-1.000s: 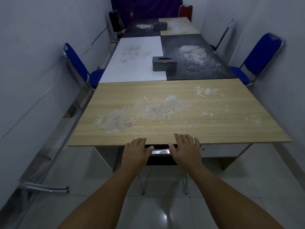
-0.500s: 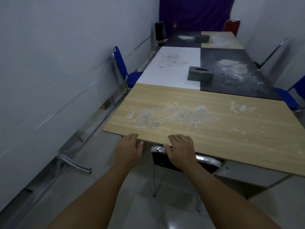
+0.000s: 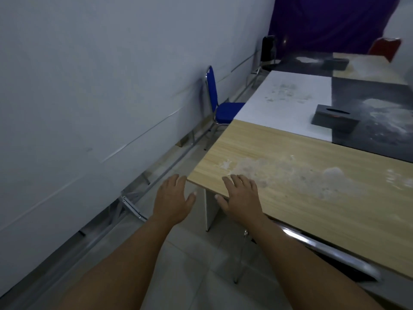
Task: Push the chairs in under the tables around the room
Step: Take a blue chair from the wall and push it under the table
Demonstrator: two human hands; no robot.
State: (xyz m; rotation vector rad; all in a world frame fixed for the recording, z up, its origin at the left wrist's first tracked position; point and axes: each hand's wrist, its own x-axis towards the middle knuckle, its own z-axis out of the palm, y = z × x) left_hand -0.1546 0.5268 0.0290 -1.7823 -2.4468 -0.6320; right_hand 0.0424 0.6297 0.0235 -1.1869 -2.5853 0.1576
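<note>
A chair with a chrome back rail (image 3: 324, 249) sits tucked under the near edge of the wooden table (image 3: 312, 186), mostly hidden beneath it. My left hand (image 3: 172, 200) hovers open in the air just off the table's left corner. My right hand (image 3: 242, 198) is open too, its fingers over the table's near edge, and it holds nothing. A blue chair (image 3: 220, 104) stands by the left wall, its seat partly under the white table (image 3: 288, 104). A black chair (image 3: 268, 52) and a red chair (image 3: 385, 49) stand at the far end.
Metal rails (image 3: 156, 177) lie along the floor by the left wall, leaving a narrow tiled aisle (image 3: 192, 253). A dark tissue box (image 3: 333, 118) sits on the black table (image 3: 380, 121), and another box (image 3: 336, 63) farther back. Pale powdery stains mark the tabletops.
Both hands have come off the chair's chrome back rail. The view has swung left, toward the wall and the blue chair, so the pushed-in chair now lies at lower right.
</note>
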